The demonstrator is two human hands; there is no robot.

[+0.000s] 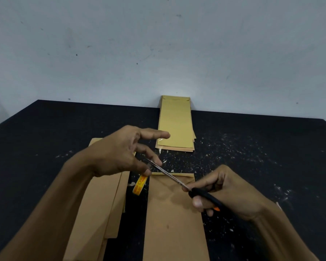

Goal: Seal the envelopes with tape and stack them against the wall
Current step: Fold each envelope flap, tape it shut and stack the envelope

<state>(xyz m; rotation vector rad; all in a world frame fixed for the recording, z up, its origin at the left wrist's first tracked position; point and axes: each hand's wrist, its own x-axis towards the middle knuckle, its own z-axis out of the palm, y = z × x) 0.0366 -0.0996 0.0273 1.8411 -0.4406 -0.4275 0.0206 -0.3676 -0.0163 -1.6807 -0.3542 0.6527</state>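
Two hands [119,149], scissors [179,182], tape roll [139,185]

Both forearms reach in from the bottom corners, the left from 7 o'clock, the right from 5 o'clock. The left hand [119,151] is raised, back toward the camera, index finger stretched out toward 3 o'clock, lower fingers loosely bent. The right hand [226,191] is curled tight, knuckles up, thumb tip pointing toward 7 o'clock.
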